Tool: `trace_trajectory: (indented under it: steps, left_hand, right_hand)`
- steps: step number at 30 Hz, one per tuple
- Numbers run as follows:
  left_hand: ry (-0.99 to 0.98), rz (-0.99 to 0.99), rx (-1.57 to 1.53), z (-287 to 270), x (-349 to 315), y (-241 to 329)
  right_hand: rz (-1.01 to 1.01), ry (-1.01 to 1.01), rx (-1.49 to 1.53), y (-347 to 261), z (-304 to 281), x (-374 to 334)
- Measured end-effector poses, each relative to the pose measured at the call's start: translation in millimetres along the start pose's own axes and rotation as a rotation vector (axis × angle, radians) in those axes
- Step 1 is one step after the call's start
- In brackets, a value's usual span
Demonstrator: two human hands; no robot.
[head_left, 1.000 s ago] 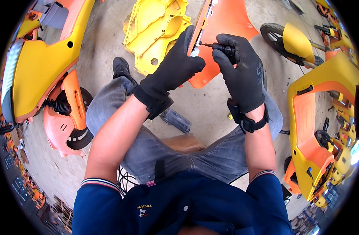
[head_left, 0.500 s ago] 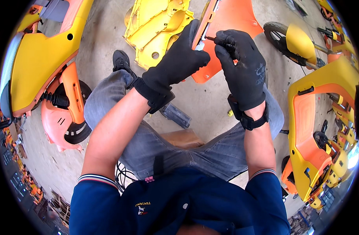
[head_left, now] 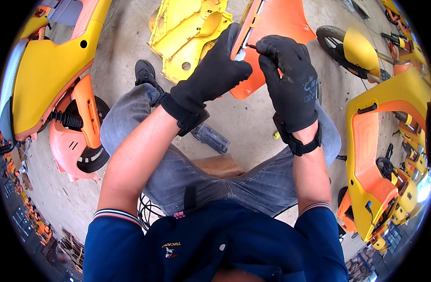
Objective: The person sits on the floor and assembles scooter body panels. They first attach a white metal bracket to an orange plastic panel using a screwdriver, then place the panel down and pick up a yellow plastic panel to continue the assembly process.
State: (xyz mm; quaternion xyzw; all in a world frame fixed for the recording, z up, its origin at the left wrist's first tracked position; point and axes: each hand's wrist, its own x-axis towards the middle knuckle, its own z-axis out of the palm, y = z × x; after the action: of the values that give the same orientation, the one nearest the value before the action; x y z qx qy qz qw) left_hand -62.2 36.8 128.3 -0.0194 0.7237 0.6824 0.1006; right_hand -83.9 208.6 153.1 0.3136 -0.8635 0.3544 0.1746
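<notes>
My left hand [head_left: 211, 77], gloved in black, clamps the edge of the orange body panel [head_left: 272, 33], held upright above my knees over the concrete floor [head_left: 243, 122]. My right hand [head_left: 290, 84] has its grip pressed together around a small screwdriver [head_left: 250, 46], tip at the panel's edge just beside the left fingers. I judge the step goes best with the tool kept square to the fastener and the left hand bracing firmly. A yellow fairing [head_left: 187, 33] lies on the floor behind.
</notes>
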Motion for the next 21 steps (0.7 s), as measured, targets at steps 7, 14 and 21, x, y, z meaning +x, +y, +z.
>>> trace_trajectory:
  steps: [7, 14, 21]
  left_hand:
    - [0.004, 0.066, -0.004, 0.2, -1.0, -1.4]
    - [0.031, 0.124, 0.020, 2.9, 0.9, -14.2]
    - [0.012, 0.118, 0.025, 1.3, 2.3, -18.7]
  right_hand:
    - [0.134, -0.021, 0.076, -5.2, 0.1, -3.0]
    - [0.174, -0.006, 0.094, -4.2, 1.3, -5.6]
    - [0.356, -0.083, 0.107, -13.8, -0.2, -4.2]
